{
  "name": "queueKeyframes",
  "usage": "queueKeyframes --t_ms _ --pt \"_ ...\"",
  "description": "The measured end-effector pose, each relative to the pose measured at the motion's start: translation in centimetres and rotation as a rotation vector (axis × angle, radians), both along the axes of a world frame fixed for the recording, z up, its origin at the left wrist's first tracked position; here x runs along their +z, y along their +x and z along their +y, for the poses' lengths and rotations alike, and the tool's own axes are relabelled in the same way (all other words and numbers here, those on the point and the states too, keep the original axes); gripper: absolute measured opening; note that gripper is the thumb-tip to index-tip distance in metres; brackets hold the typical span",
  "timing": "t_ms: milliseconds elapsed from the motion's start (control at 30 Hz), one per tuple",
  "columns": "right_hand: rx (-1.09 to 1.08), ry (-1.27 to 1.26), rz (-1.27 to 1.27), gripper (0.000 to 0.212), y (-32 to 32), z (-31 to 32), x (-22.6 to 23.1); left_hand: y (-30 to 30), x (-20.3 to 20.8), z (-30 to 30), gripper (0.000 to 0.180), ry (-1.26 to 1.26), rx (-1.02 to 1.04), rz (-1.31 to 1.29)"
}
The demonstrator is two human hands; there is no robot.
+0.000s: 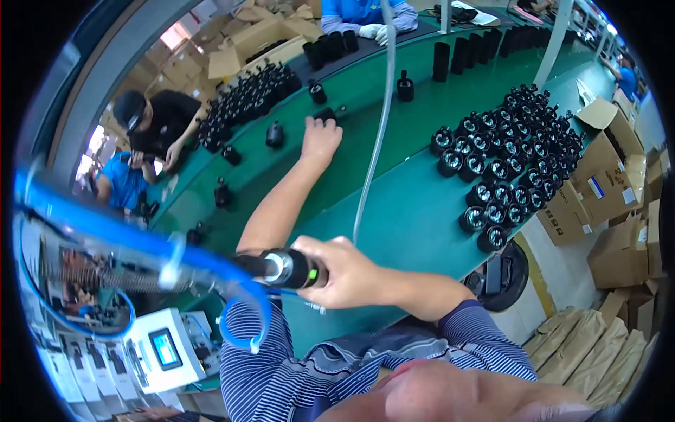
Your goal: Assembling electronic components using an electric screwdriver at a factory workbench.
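My left hand (322,143) reaches out over the green conveyor belt, its fingers closed round a black cylindrical part (324,114) that lies on its side with a small shiny end. Close to my chest, my right hand (344,273) is wrapped round a black power screwdriver (299,269) with a green light on its body. The tool's silver collar and shaft point left, below a blue air hose (133,225). More black parts stand on the belt: one (275,133) left of my left hand, another (405,86) to its right.
Rows of black parts with shiny reflector tops (503,158) cover the bench's right side. A clear tube (380,133) hangs across the middle. Co-workers (165,116) sit across the belt. Cartons (608,179) stand at right, a machine with a screen (165,349) at lower left.
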State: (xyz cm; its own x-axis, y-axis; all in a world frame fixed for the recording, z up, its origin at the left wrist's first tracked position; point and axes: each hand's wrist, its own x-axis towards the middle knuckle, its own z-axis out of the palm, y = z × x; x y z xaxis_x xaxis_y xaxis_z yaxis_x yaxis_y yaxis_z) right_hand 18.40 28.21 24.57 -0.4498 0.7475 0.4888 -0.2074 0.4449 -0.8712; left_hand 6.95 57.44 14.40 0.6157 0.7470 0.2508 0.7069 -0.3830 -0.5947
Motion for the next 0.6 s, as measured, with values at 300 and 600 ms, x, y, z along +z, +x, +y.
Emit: queueKeyframes --t_ms 300,600 --pt "-0.149 0.121 0.086 0.038 6.6 9.6 -3.8 11.0 -5.4 12.0 0.027 -0.311 -0.053 0.008" --pt "-0.269 0.098 0.017 0.036 12.0 12.7 -11.4 6.3 -17.6 25.7 0.070 -0.632 -0.101 -0.477"
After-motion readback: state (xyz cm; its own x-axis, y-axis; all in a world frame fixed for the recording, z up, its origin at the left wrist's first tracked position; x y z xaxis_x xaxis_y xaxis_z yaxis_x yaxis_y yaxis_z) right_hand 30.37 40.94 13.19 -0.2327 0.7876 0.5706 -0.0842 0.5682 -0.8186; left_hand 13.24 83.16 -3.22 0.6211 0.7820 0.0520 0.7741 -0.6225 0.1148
